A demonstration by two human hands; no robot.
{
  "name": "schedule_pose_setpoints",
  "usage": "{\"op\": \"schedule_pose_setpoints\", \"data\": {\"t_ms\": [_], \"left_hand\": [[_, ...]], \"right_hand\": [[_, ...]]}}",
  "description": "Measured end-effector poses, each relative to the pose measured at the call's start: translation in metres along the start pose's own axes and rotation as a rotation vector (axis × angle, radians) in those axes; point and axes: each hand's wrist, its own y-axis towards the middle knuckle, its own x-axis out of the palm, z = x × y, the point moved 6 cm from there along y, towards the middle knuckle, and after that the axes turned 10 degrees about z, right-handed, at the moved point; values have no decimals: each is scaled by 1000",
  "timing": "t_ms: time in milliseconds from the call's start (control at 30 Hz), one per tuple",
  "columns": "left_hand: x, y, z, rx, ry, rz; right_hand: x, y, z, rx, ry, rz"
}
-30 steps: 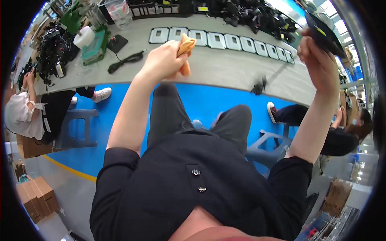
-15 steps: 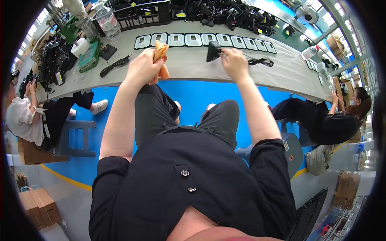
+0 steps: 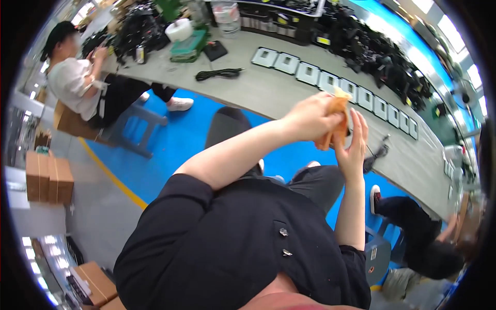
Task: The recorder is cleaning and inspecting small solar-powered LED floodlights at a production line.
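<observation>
- No words or numbers can be read; labels show only as coloured patches.
- Yellow label (image 3: 323, 40): on a black part in the dark heap (image 3: 361, 51) along the far edge of the worktop (image 3: 274, 95).
- Second yellow label (image 3: 281, 20): at the black crate (image 3: 305, 34), left of that heap.
- White label (image 3: 373, 253), with a small orange-red mark (image 3: 371, 269) below: on the grey stool (image 3: 383, 250) near the worktop's near edge.
</observation>
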Motion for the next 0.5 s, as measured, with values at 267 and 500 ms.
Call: {"op": "schedule_pose_setpoints", "data": {"t_ms": [267,500], "left_hand": [[-8,2,11,-42,-87,-87],[-90,55,9,172,-46,67]], "right_hand": [[16,-7,-17,458,810,8],[-2,13,-37,667,867,144]]}}
